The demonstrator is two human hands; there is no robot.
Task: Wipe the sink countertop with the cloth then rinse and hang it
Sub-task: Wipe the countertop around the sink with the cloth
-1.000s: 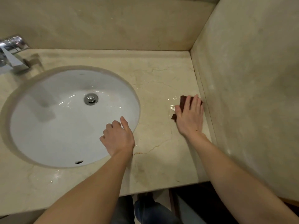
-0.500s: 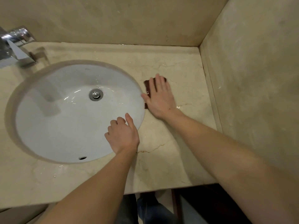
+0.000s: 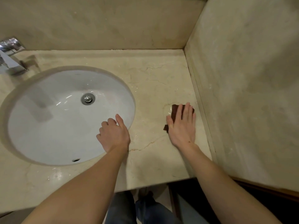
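The counter (image 3: 153,81) is beige veined marble, bounded by a back wall (image 3: 105,21) and a side wall (image 3: 250,78) at its right edge. An oval white sink (image 3: 48,126) is set under the counter toward its left side. The basin holds no objects; a chrome drain (image 3: 88,98) sits at its bottom, an overflow hole (image 3: 76,160) shows in its near wall, and light glints off wet streaks around the drain. A chrome faucet (image 3: 11,57) stands at the counter's back left corner, partly cut off by the picture edge.

The cloth (image 3: 175,111), dark brown, lies flat on the counter near the right edge, just short of the side wall. The right hand (image 3: 182,126) lies on top of it, palm down, fingers straight and close together, pressing rather than gripping; cloth shows beyond the fingertips and beside the thumb. A thin wet sheen marks the stone just left of the cloth.

The left hand (image 3: 114,135) rests on the right rim of the sink, fingers curled loosely over the edge into the basin, thumb extended along the rim. It holds nothing.

Scattered water droplets show on the counter's front left area. Below the front edge, trouser legs (image 3: 137,209) are visible.
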